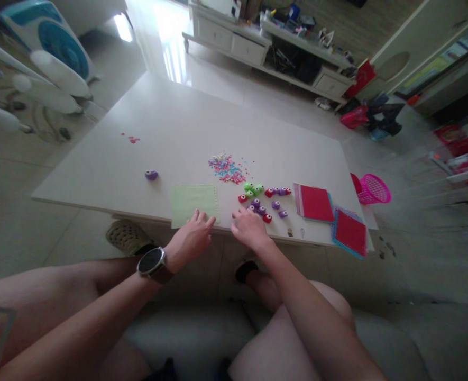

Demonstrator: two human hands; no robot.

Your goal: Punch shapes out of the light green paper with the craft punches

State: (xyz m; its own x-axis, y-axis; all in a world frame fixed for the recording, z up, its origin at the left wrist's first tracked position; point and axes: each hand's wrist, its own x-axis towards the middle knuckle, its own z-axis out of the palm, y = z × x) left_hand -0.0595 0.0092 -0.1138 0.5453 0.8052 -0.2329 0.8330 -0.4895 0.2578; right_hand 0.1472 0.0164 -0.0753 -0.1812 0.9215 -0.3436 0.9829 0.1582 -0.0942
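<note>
My left hand (191, 236), with a watch on its wrist, rests at the near edge of a white table (170, 132), fingers lying flat on the lower right corner of a light green paper sheet (192, 202). My right hand (248, 226) reaches into a cluster of small paper punches (263, 200) coloured purple, red and green; its fingers curl over the nearest ones, and whether it grips one is hidden. A heap of tiny coloured paper cut-outs (226, 168) lies just beyond the punches. One purple punch (151, 174) sits apart to the left.
Two stacks of red and coloured paper (315, 202) (350, 233) lie at the table's right near edge. A pink basket (372, 189) stands on the floor to the right. A few red bits (132, 139) lie at far left. A fan (47, 42) and a white cabinet (257, 42) stand beyond.
</note>
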